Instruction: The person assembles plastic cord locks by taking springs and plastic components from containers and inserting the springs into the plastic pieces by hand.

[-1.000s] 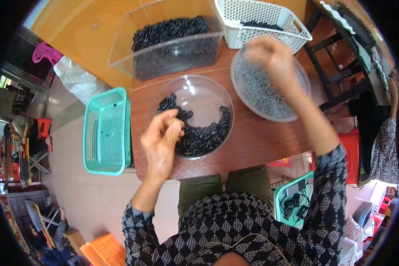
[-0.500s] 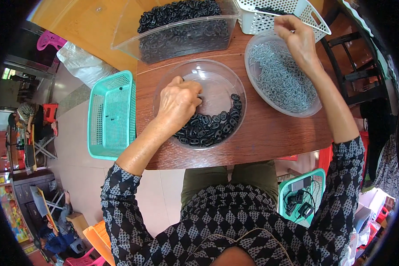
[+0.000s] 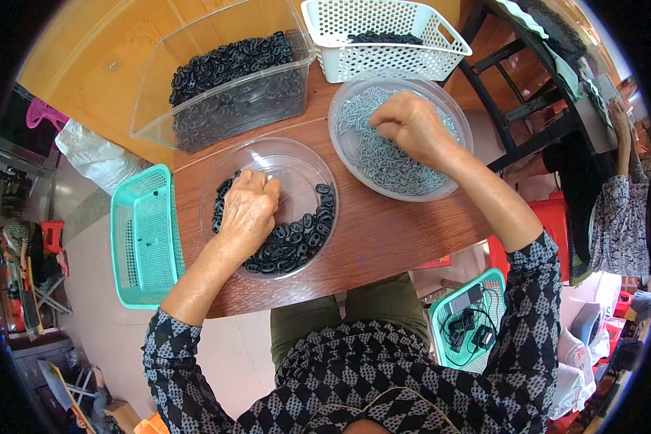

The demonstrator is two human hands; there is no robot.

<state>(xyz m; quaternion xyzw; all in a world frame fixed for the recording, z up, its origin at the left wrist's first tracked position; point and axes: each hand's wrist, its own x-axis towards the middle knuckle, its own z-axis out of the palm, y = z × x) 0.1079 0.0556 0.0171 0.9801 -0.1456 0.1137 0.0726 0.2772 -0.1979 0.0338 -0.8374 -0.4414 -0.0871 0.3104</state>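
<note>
My left hand (image 3: 248,213) is in a round clear tub (image 3: 291,181), its fingers curled down at the left side among small black oval pieces with two holes (image 3: 289,242). Whatever lies under those fingertips is hidden. Over a second round tub (image 3: 465,129), full of small silvery screws (image 3: 394,170), my right hand (image 3: 411,126) is bent with thumb and fingers pinched together. Anything between those fingertips is too small to make out.
Behind the tubs stand a clear bin (image 3: 231,108) heaped with black pieces and a white perforated basket (image 3: 383,59) holding dark pieces. A turquoise basket (image 3: 143,235) is at the table's left; another (image 3: 441,333) with cables sits low right. Another person's arm (image 3: 620,137) shows far right.
The view has shifted. My right hand has come down from near the white basket to the screws. My left hand has moved from the tub's middle to the pieces at its left side.
</note>
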